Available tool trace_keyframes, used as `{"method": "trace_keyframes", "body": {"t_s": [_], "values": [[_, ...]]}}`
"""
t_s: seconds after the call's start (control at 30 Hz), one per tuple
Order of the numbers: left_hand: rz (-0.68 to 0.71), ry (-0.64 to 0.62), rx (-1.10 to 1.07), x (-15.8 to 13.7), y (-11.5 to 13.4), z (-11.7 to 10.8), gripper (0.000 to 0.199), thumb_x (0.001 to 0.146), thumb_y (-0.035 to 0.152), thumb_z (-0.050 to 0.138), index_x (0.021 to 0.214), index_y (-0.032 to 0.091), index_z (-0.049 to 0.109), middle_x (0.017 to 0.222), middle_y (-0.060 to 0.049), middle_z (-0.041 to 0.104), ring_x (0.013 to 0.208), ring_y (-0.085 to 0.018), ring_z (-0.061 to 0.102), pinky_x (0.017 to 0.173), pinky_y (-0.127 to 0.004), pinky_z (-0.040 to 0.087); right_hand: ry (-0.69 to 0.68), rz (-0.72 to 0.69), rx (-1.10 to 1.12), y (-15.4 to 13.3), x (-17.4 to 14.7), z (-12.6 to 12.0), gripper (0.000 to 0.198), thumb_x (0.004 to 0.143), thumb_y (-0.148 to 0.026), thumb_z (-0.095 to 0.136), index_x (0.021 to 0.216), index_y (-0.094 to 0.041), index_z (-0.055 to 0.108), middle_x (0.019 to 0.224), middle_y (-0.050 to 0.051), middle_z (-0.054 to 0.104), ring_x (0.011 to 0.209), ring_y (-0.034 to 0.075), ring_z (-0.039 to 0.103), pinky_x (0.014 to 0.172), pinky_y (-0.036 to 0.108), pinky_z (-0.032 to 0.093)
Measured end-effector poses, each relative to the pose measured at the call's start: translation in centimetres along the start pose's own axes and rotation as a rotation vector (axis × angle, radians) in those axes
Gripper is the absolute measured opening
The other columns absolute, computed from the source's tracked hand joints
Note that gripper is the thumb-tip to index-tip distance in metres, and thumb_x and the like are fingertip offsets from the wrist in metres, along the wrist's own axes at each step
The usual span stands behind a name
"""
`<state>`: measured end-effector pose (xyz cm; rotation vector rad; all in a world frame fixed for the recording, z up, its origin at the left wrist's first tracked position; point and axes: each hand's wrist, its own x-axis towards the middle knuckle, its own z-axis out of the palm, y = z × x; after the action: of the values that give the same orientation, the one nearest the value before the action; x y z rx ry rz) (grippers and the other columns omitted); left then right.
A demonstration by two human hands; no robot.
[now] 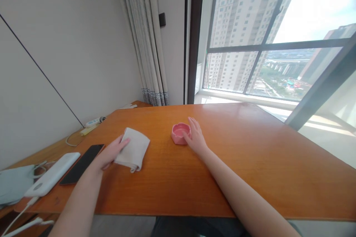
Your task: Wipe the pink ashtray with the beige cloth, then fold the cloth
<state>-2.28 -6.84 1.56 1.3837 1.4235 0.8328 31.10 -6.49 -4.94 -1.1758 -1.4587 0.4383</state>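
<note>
Left hand (111,151): holding a folded pale cloth (135,150) by the side facing the left edge, thumb on top, fingers mostly hidden. Cloth is on the left part of the wooden surface (267,166), between left edge and pink dish (178,139), clear gap to the dish. One cloth corner points to the near edge, slightly curled.

Right hand (198,141): at the dish's right side, thumb spread well away from the fingers. Thumb overlaps the front right rim, fingers reach past the right wall toward the far edge. Can't tell if it actually grips. Dish sits upright, a bit left of mid-surface, well in from all edges, notched rim up.

Left edge: dark phone-like slab (80,166) lying flat, left forearm just beside it. White power bank (52,174) next to it, near the near left corner, cable (25,209) plugged into its near end. Power strip (94,121) beyond the left edge, toward the far left corner
</note>
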Motion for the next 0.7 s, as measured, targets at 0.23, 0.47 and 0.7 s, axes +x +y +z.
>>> {"method": "trace_keyframes", "body": {"t_s": [0.23,0.47,0.7], "values": [[0.390,-0.156,-0.312,2.5,6.2,11.7,0.050,0.078,0.051,0.054,0.114,0.017,0.054,0.103,-0.010,0.066,0.090,-0.022,0.062,0.076,-0.031,0.050,-0.340,0.405,0.719,-3.3,0.7,-1.0,0.065,0.082,-0.066,0.035,0.125,-0.020,0.050,0.115,0.012,0.062,0.107,0.024,0.058,0.089,0.043,0.047],[0.623,0.013,0.028,6.0,6.8,17.7,0.025,0.079,0.042,0.056,0.083,0.018,0.053,0.087,-0.005,0.061,0.086,-0.020,0.057,0.080,-0.032,0.045,-0.391,0.687,0.919,-2.4,1.9,-3.5,0.041,0.080,-0.045,0.049,0.104,-0.013,0.059,0.097,0.014,0.068,0.098,0.026,0.062,0.085,0.042,0.049],[0.564,0.180,-0.100,7.1,1.3,19.1,0.024,0.086,0.041,0.044,0.099,0.020,0.049,0.108,-0.008,0.055,0.105,-0.020,0.053,0.091,-0.035,0.041,0.354,0.426,0.550,-0.4,3.2,-4.4,0.030,0.073,-0.028,0.044,0.099,-0.015,0.054,0.090,0.009,0.065,0.087,0.024,0.061,0.075,0.039,0.052]]}}
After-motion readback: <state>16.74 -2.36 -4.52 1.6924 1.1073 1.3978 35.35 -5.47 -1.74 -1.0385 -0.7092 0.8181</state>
